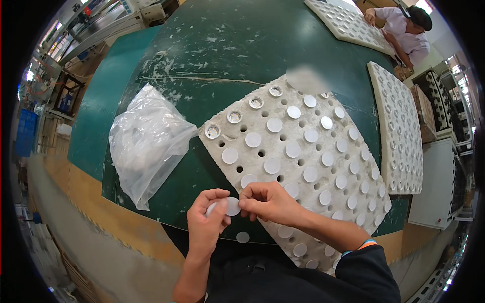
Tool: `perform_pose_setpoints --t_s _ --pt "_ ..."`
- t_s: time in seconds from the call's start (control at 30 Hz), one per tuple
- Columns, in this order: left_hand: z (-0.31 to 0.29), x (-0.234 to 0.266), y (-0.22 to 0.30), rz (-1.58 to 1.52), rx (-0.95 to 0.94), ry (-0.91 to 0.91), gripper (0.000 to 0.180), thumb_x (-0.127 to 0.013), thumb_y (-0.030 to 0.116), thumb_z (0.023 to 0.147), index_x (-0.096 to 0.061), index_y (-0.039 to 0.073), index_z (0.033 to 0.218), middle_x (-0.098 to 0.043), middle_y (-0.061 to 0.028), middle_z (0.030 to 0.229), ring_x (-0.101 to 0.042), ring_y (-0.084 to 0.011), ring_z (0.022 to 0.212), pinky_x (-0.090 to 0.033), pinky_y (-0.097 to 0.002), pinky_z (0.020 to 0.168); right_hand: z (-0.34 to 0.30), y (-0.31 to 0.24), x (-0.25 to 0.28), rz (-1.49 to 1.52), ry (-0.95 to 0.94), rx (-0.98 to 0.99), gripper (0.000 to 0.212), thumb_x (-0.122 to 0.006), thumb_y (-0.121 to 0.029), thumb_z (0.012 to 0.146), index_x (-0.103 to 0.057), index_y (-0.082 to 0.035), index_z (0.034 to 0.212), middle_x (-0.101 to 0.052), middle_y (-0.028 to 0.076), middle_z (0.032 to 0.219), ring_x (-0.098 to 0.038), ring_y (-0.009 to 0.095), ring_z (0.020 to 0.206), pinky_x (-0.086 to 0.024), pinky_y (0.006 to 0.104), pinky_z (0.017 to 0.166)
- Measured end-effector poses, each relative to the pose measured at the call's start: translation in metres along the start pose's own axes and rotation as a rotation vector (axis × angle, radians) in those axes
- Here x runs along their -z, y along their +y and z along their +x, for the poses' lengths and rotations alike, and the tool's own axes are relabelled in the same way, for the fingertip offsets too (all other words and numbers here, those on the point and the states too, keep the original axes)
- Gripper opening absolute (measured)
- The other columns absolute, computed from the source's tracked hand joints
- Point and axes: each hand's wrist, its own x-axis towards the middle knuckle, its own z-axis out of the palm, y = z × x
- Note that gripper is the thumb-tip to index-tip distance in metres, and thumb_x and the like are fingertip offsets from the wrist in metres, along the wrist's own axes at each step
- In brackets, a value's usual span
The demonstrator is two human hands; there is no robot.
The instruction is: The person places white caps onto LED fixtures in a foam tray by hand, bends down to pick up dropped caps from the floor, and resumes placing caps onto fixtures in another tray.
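The left hand is curled around a few thin white discs, thumb on top; the right hand is closed to a fingertip pinch at the front disc's right edge. The step in hand looks like separating one disc, so the next move likely calls for a light sideways pull. A loose disc lies nearer. Rightward is the foam board, its far-left housings uncovered; left on the tabletop, a clear plastic bag.
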Motion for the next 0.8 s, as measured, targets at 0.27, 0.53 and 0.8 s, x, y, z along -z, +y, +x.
perform_pose_setpoints --t_s 0.27,0.53,0.8 --pt "0.006 0.007 -0.005 -0.104 0.014 -0.102 0.022 -0.052 0.020 0.094 -0.059 -0.001 0.093 -0.060 -0.0051 0.074 -0.050 -0.0055 0.053 -0.034 -0.0173 0.042 0.000 0.006 0.012 0.161 -0.006 0.014 0.018 -0.059 -0.022 0.091 -0.058 -0.004 0.086 -0.062 0.003 0.075 -0.055 0.005 0.060 -0.039 0.0183 0.047" --pt "0.010 0.008 0.000 0.059 0.012 -0.058 0.015 -0.057 0.014 0.090 -0.060 -0.001 0.090 -0.062 -0.0046 0.073 -0.049 -0.0040 0.055 -0.034 -0.0171 0.044 0.010 0.009 0.013 0.203 -0.008 0.028 0.017 -0.057 -0.020 0.091 -0.058 -0.004 0.086 -0.062 0.001 0.074 -0.055 0.004 0.060 -0.040 0.0183 0.046" --pt "0.019 -0.016 0.014 0.312 -0.080 -0.099 0.007 -0.058 0.007 0.086 -0.060 0.000 0.087 -0.060 -0.0012 0.071 -0.049 -0.0035 0.057 -0.038 -0.0188 0.050 -0.002 -0.004 0.039 0.387 -0.126 -0.048 0.022 -0.055 -0.026 0.092 -0.058 -0.004 0.094 -0.063 0.004 0.084 -0.060 0.007 0.068 -0.045 0.0190 0.050"
